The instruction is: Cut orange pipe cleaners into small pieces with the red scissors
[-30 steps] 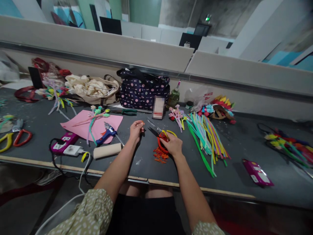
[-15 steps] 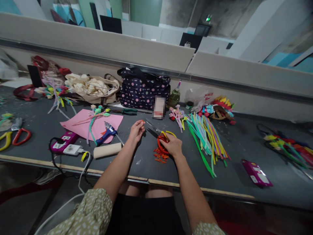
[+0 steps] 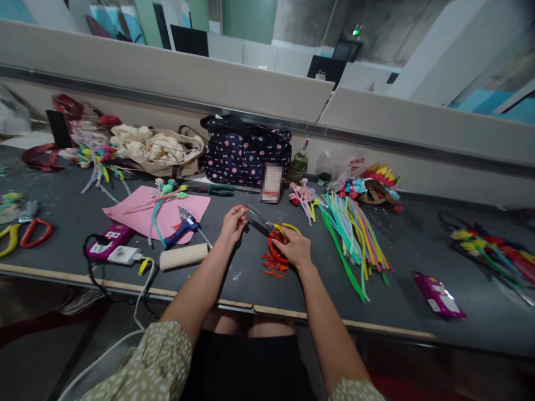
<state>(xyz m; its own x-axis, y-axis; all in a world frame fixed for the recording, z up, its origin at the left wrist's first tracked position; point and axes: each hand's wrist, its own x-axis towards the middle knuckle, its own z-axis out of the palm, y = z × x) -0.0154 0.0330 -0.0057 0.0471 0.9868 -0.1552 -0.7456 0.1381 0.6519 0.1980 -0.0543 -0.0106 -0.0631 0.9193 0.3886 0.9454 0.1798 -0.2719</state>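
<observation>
My left hand (image 3: pixel 234 224) is pinched shut on a small orange piece (image 3: pixel 244 208), mostly hidden by the fingertips. My right hand (image 3: pixel 296 246) grips the scissors (image 3: pixel 262 220), which have one red and one yellow handle. Their metal blades point left, with the tips right by my left fingertips. Under the scissors and my right hand lies a loose pile of orange cut pieces (image 3: pixel 275 267) on the dark table (image 3: pixel 240 278).
Colourful pipe cleaners (image 3: pixel 355 234) lie right of my hands. A cardboard tube (image 3: pixel 184 257), a blue glue gun (image 3: pixel 182 227) and pink paper (image 3: pixel 137 206) are on the left. Behind stand a dotted bag (image 3: pixel 234 153) and a green bottle (image 3: pixel 299 164). A purple power strip (image 3: pixel 438 295) lies far right.
The scissors have shifted slightly left, bringing the blade tips closer to the orange piece in my left fingers. My left hand has stayed almost still.
</observation>
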